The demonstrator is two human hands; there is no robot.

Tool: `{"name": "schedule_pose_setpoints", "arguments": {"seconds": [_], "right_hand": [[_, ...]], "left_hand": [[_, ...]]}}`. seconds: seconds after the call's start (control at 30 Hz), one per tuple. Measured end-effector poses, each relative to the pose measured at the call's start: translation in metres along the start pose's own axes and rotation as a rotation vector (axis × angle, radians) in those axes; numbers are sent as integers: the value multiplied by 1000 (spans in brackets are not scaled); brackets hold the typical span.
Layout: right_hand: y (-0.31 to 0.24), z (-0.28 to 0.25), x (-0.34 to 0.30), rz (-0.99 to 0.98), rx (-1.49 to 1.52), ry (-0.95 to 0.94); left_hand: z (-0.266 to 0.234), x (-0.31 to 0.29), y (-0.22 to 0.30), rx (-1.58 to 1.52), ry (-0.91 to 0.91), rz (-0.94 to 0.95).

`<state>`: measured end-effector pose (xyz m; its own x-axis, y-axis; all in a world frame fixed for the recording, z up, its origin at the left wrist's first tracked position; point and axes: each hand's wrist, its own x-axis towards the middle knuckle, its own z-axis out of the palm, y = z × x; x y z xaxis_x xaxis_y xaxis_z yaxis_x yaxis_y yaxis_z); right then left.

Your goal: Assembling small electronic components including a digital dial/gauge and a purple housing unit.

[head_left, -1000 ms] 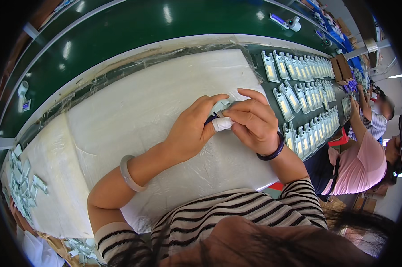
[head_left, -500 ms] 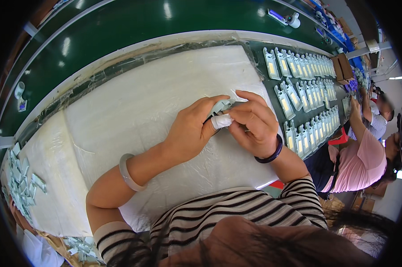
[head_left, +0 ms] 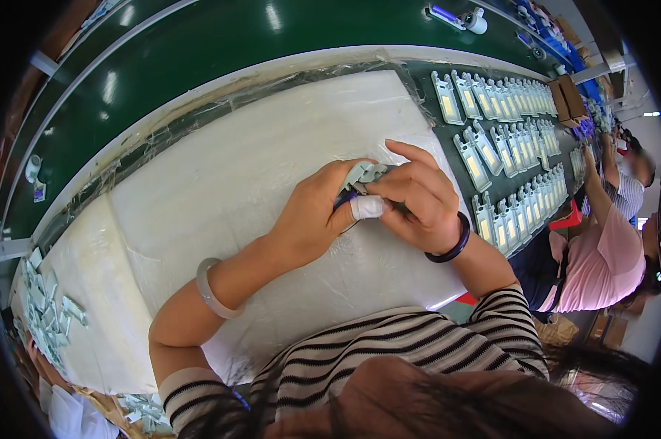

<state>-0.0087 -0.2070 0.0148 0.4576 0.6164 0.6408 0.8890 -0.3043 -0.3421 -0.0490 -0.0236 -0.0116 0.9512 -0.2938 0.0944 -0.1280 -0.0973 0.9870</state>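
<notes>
Over the middle of the white padded table, my left hand (head_left: 312,208) grips a small pale grey-green moulded part (head_left: 365,173), closed around its left side. The thumb of this hand has a white wrap (head_left: 369,207) on it. A dark bluish edge shows beneath the part, but what it belongs to is unclear. From the right, my right hand (head_left: 426,208) meets the part with thumb and bent fingers drawn together at its near edge. Its index finger is raised. Whatever sits between those fingertips is mostly hidden.
Rows of pale lamp-like housings (head_left: 524,150) with yellow panels stand to the right. Loose grey-green pieces (head_left: 45,311) are heaped at far left. A green conveyor belt (head_left: 221,36) runs behind the table's raised edge. Co-workers, one in a pink shirt (head_left: 601,260), are on the right.
The grey-green part has tilted, so more of its notched top shows. My right hand has shifted slightly rightward with the view, its fingers still at the part.
</notes>
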Motion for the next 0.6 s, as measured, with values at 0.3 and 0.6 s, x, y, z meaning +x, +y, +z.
{"name": "schedule_pose_setpoints", "arguments": {"seconds": [0.3, 0.6], "right_hand": [[-1, 2, -3, 4, 5, 5], [5, -19, -1, 333, 377, -101]], "left_hand": [[-2, -1, -2, -75, -45, -73], [-2, 0, -1, -58, -37, -25]]}}
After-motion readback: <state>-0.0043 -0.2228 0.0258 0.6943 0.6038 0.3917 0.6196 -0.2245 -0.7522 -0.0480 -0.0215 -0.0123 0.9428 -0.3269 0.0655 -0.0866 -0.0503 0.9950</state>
